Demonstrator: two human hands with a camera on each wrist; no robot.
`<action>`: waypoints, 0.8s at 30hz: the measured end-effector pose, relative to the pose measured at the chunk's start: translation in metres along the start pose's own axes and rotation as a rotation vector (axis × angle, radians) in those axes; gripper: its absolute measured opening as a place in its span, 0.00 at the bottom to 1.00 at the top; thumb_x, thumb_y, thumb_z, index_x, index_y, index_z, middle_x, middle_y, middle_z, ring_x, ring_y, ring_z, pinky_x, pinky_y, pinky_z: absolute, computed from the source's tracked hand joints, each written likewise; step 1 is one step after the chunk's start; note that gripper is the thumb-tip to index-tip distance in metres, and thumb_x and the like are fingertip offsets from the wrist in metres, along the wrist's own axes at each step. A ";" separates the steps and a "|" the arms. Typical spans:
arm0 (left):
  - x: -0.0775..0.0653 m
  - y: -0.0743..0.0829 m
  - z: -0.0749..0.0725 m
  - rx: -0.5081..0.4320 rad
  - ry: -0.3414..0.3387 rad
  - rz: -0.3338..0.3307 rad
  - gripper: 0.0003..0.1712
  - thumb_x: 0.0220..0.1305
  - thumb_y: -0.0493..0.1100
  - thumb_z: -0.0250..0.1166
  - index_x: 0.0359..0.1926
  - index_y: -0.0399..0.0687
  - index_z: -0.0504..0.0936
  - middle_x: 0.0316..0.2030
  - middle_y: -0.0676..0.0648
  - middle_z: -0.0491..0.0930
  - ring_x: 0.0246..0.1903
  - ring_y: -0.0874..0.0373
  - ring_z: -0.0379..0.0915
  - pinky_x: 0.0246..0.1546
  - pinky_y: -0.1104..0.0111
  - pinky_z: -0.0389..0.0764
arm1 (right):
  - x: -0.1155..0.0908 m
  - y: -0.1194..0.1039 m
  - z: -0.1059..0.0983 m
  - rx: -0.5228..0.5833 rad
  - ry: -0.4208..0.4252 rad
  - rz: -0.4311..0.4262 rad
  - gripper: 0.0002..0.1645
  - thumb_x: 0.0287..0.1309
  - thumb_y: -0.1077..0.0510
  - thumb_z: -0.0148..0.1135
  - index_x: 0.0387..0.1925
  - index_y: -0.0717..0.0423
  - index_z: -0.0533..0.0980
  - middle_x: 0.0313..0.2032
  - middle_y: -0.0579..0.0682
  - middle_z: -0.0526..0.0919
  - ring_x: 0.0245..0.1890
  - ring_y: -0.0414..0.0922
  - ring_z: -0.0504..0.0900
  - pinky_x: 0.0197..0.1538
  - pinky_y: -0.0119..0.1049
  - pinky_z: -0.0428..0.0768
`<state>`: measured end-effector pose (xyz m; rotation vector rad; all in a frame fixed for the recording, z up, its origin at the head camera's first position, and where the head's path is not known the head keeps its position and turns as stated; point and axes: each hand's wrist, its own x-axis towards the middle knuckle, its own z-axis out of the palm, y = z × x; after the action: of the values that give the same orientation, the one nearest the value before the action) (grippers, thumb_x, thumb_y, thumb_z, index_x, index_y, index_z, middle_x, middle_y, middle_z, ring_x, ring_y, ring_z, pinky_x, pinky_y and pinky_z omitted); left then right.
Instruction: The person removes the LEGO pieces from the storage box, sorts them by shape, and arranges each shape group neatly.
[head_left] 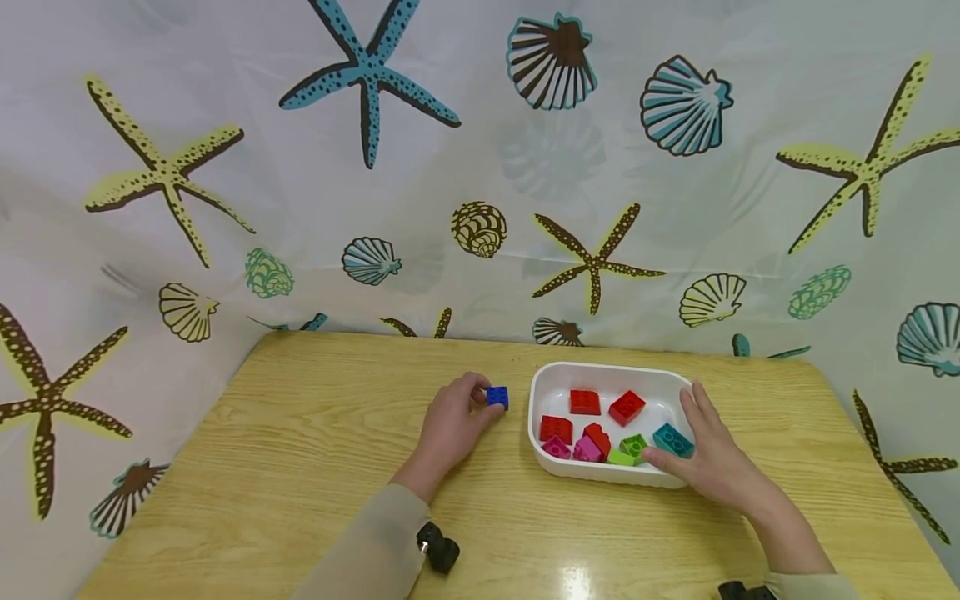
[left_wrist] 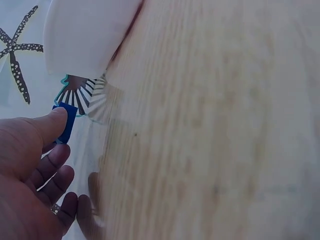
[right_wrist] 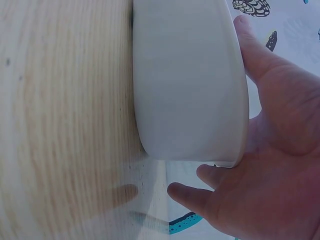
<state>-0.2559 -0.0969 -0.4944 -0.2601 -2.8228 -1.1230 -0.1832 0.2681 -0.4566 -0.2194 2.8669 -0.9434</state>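
Note:
Between thumb and fingers my left hand [head_left: 453,421] pinches a small blue toy building brick [head_left: 497,397], left of the white tub [head_left: 536,417]. The left wrist view shows the thumb pressed on the blue brick [left_wrist: 67,122], held above the wooden surface. At the tub's right end is my right hand [head_left: 712,458], fingers spread along its rim, thumb over the front edge. Inside the tub lie several red bricks [head_left: 627,407], pink bricks [head_left: 588,449], green bricks [head_left: 633,447] and a teal brick [head_left: 672,440]. In the right wrist view, the right hand [right_wrist: 280,135] lies against the tub's wall [right_wrist: 190,90].
The tub stands on a wooden table [head_left: 315,433], right of its middle. Behind and beside the table hangs a pale curtain [head_left: 420,192] printed with starfish and shells. Dark wrist cameras [head_left: 438,547] are strapped under the sleeves.

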 end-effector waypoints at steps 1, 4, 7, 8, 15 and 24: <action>0.000 0.000 0.000 0.006 -0.001 0.000 0.20 0.65 0.52 0.71 0.53 0.50 0.79 0.40 0.50 0.80 0.38 0.55 0.73 0.41 0.60 0.77 | 0.000 0.000 0.001 0.001 -0.001 0.002 0.70 0.56 0.32 0.68 0.79 0.64 0.38 0.78 0.66 0.30 0.73 0.74 0.42 0.65 0.75 0.54; -0.001 0.000 0.001 0.029 -0.006 0.002 0.20 0.65 0.52 0.71 0.52 0.50 0.80 0.40 0.49 0.81 0.39 0.53 0.74 0.43 0.58 0.76 | 0.000 0.000 0.002 0.001 -0.005 0.005 0.70 0.56 0.32 0.68 0.79 0.64 0.39 0.78 0.66 0.30 0.73 0.74 0.42 0.65 0.75 0.54; -0.003 0.000 0.000 0.055 -0.010 0.007 0.19 0.64 0.52 0.71 0.52 0.51 0.81 0.40 0.49 0.82 0.39 0.53 0.74 0.44 0.57 0.75 | -0.001 0.000 0.002 -0.002 -0.006 0.003 0.70 0.56 0.31 0.68 0.79 0.64 0.39 0.78 0.66 0.30 0.73 0.74 0.42 0.65 0.74 0.54; -0.004 -0.001 0.000 0.063 -0.013 0.008 0.19 0.64 0.53 0.71 0.52 0.51 0.81 0.40 0.50 0.82 0.38 0.54 0.74 0.44 0.57 0.74 | -0.001 0.000 0.002 -0.004 -0.006 0.002 0.70 0.56 0.31 0.68 0.79 0.64 0.39 0.78 0.66 0.30 0.73 0.74 0.42 0.65 0.74 0.54; -0.015 -0.001 -0.001 0.056 -0.062 0.021 0.19 0.63 0.55 0.72 0.51 0.56 0.82 0.37 0.55 0.81 0.36 0.57 0.70 0.42 0.60 0.71 | 0.000 0.001 0.002 -0.003 -0.004 -0.007 0.70 0.57 0.33 0.68 0.79 0.64 0.38 0.78 0.65 0.29 0.73 0.74 0.41 0.65 0.74 0.54; -0.031 0.006 -0.006 0.062 -0.136 0.056 0.15 0.61 0.55 0.74 0.45 0.59 0.82 0.36 0.58 0.81 0.35 0.57 0.70 0.45 0.57 0.69 | 0.001 0.002 0.002 -0.005 -0.004 0.003 0.71 0.56 0.31 0.68 0.79 0.63 0.38 0.78 0.66 0.30 0.73 0.73 0.41 0.64 0.75 0.54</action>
<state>-0.2239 -0.1008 -0.4911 -0.4236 -2.9416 -1.0424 -0.1838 0.2687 -0.4592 -0.2164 2.8654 -0.9343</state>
